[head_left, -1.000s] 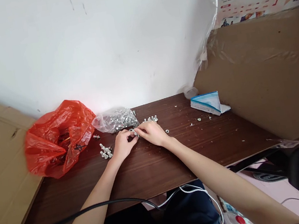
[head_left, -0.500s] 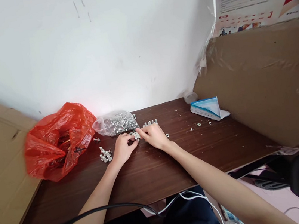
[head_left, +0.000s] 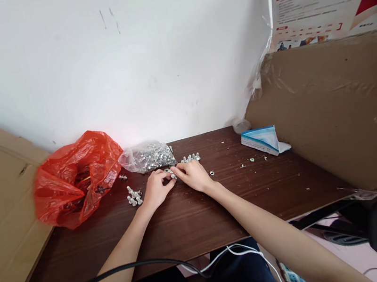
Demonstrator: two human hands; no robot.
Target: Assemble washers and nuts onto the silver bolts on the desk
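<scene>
My left hand (head_left: 156,189) is closed in a pinch on a small metal bolt (head_left: 173,176), its round end facing me. Right beside it, my right hand (head_left: 194,175) has its fingers drawn together at the bolt and some flat washers (head_left: 167,170); whatever its fingertips hold is hidden. Behind the right hand stands a row of bolts (head_left: 191,157). A cluster of bolts (head_left: 135,197) lies to the left of my left hand. Just beyond both hands is a clear plastic bag (head_left: 148,157) full of small metal hardware.
A red plastic bag (head_left: 80,177) sits at the left of the brown table (head_left: 202,229). Toward the right lie a blue and white packet (head_left: 260,141) and small scraps (head_left: 251,160). Cardboard (head_left: 330,113) walls the right side. A black cable (head_left: 150,262) crosses in front.
My right fingertips have come closer over the washers, which show less now. The left hand keeps its pinch. The view has tilted slightly, so everything sits a little lower.
</scene>
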